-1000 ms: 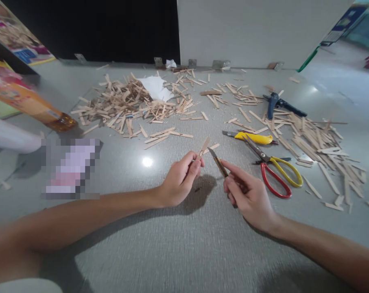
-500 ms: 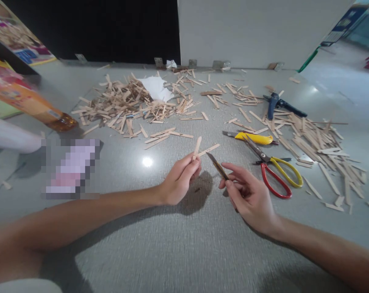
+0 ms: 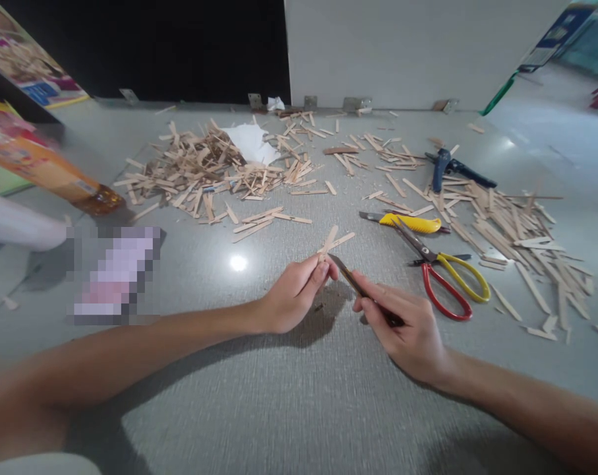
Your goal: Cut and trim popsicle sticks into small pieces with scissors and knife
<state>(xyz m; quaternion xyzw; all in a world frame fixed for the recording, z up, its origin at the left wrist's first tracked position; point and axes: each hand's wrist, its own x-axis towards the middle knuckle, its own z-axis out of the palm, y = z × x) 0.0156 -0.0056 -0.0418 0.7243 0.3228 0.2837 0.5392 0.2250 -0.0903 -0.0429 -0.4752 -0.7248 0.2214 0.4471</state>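
My left hand (image 3: 296, 290) pinches a short wooden popsicle stick (image 3: 330, 238) between thumb and fingers, its upper end poking out above them. Just behind it, another wooden stick (image 3: 345, 241) shows at a slant; I cannot tell whether it is held or lies on the table. A utility knife (image 3: 351, 277) with a dark, pointed blade is gripped in my right hand (image 3: 405, 323). The blade tip points up and left, close to my left fingertips and the stick; whether it touches the wood is unclear.
Scissors (image 3: 430, 256) with red and yellow handles and a yellow cutter (image 3: 412, 223) lie to the right. Behind them rests a dark blue glue gun (image 3: 442, 170). Wooden stick heaps (image 3: 190, 165) spread across the table. A bottle (image 3: 56, 175) and a blurred-out flat object (image 3: 118, 270) are at left.
My right hand has closed more firmly around the knife and brought its blade left, up to my left fingertips. The stick in my left hand has tilted slightly to the right.
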